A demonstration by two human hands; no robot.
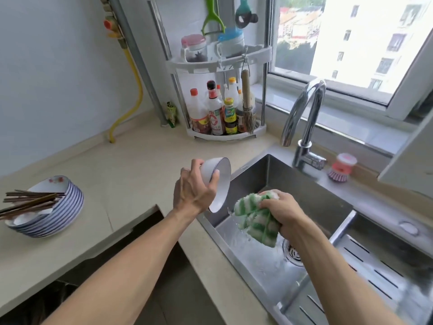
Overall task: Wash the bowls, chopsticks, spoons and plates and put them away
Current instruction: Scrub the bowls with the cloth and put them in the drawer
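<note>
The left hand (194,188) grips a white bowl (219,181) by its rim and base, tipped on its side over the sink (311,191) edge, while the right hand (284,208), at about four o'clock from the bowl and just beside it, squeezes a wet green-striped cloth (256,219) that drips into the basin. The job looks early: well away at nine o'clock on the bench (121,170), a stack of blue-rimmed plates (58,216) carrying chopsticks (30,201) seems still unwashed, and nothing visible has been put away.
</note>
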